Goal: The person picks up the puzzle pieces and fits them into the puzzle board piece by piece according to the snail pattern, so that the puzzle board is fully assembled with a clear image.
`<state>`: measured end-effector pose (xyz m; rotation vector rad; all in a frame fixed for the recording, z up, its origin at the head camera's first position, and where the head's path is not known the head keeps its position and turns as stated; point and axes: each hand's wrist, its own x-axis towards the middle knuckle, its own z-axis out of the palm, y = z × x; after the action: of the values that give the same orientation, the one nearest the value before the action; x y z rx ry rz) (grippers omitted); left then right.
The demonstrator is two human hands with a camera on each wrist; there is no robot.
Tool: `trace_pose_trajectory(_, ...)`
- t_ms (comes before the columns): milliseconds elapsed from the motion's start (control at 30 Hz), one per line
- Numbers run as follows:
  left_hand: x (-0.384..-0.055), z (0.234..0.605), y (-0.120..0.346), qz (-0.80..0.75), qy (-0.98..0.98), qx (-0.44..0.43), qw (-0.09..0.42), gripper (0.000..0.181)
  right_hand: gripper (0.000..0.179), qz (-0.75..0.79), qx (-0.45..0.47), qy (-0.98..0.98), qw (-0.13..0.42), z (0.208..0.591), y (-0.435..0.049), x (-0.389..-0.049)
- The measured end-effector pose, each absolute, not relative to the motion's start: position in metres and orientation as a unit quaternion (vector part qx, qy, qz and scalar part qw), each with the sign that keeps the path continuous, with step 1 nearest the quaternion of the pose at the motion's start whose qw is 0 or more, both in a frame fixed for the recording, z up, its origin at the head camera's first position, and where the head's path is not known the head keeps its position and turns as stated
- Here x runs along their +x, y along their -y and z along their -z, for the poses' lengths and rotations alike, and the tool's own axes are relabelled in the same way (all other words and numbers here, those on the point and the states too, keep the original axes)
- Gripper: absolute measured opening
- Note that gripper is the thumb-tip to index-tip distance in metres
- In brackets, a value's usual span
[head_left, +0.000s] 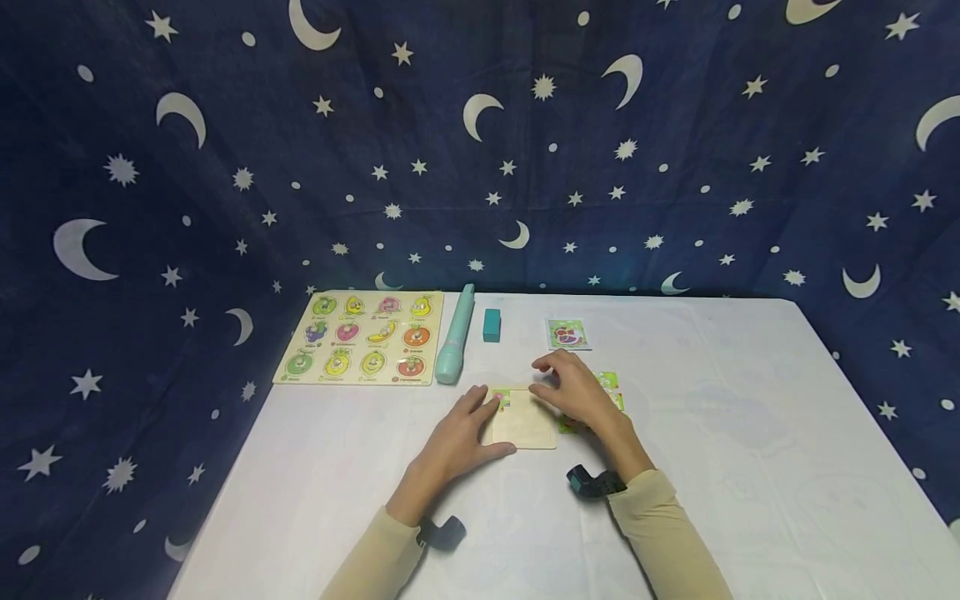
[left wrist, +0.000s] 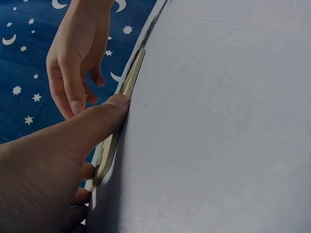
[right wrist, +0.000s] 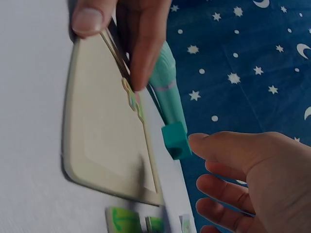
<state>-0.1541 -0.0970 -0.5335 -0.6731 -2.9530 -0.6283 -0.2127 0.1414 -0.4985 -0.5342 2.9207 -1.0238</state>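
A small pale wooden puzzle tray (head_left: 531, 429) lies on the table before me. One colourful jigsaw piece (head_left: 505, 398) sits in its far left corner. My left hand (head_left: 459, 435) holds the tray at its left side, thumb along the near edge and fingers at the far left corner, as the left wrist view shows too. Over the tray's right side hovers my right hand (head_left: 579, 398), fingers loosely bent with nothing between them. Green patterned puzzle pieces (head_left: 609, 382) lie to the right of the tray, partly hidden under that hand.
Behind the tray lies a small picture card (head_left: 567, 334). A teal block (head_left: 491, 325) and a mint-coloured, microphone-like pen (head_left: 454, 337) rest at the back. A fruit picture board (head_left: 360, 337) lies back left. A starry cloth (head_left: 480, 158) hangs behind the white table (head_left: 735, 467).
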Motion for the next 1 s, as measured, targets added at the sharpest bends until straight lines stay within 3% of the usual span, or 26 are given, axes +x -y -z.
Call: trace_pose_trajectory(1000,-0.154,0.534,0.096,0.209,0.955,-0.209,0.010,0.087,0.045,0.329,-0.086,-0.940,0.027,0.502,-0.190,-0.225)
